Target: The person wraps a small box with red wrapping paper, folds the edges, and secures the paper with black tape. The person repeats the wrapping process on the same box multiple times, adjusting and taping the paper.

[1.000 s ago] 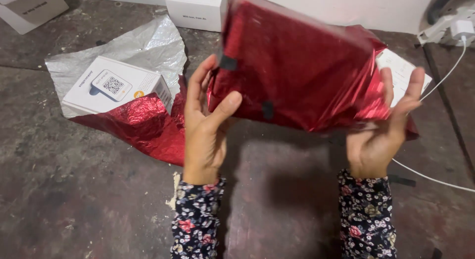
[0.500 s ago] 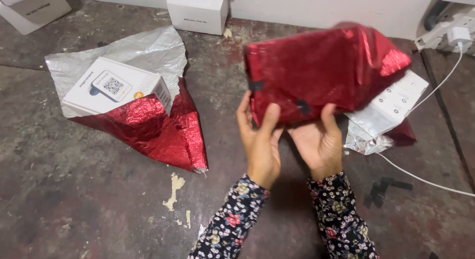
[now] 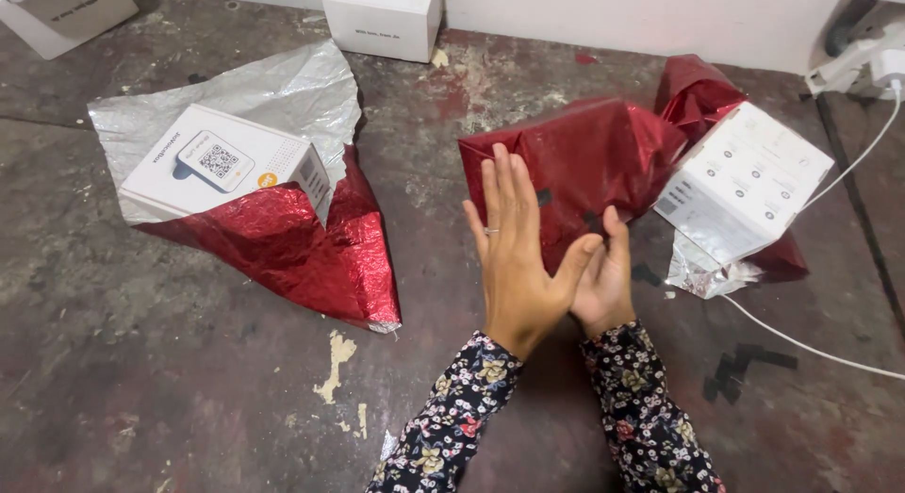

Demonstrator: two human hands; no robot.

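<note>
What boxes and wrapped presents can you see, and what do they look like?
Red-wrapped package: middle, shiny red foil, by both hands.
White box: left, flat, on a silver and red sheet.
White box: right, tilted on crumpled foil.
White box: top, by the wall.
Pale box: top-left corner.

Packing spot; bare concrete floor [image 3: 189,361]

A parcel wrapped in red foil [image 3: 575,163] lies on the floor directly beyond the left hand [image 3: 517,257], its near edge at the fingertips. Just right of it, a white box [image 3: 745,182] rests tilted on red and silver foil. Well to the left, a second white box [image 3: 222,163] with a square label sits on an open foil sheet [image 3: 283,238]; a third white box [image 3: 382,17] stands far ahead by the wall.
</note>
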